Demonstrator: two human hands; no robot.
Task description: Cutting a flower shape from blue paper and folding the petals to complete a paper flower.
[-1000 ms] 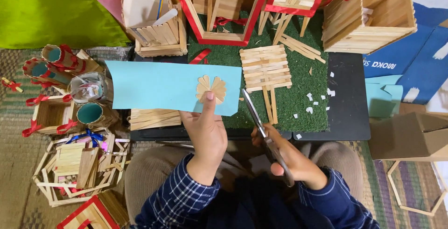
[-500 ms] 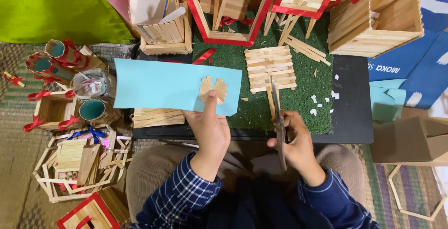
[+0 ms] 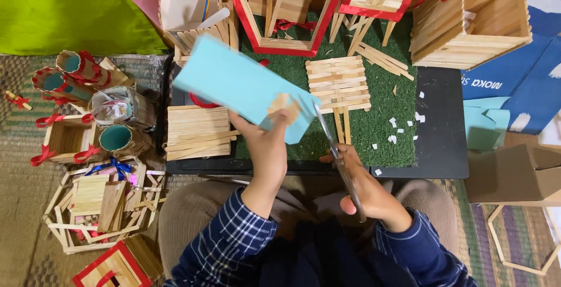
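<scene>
Above the green-matted worktop [image 3: 374, 129], the left hand [image 3: 269, 147] pinches a light-blue paper sheet [image 3: 239, 85] while the right hand [image 3: 365, 187] grips scissors [image 3: 333, 147] at its edge; the tilted sheet could slip, skewing the cut.

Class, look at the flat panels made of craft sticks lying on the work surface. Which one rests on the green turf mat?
The stick panel right of the blue paper, with two stick legs, lies on the green turf. The other panel lies on the black board, left of the hands.
</scene>
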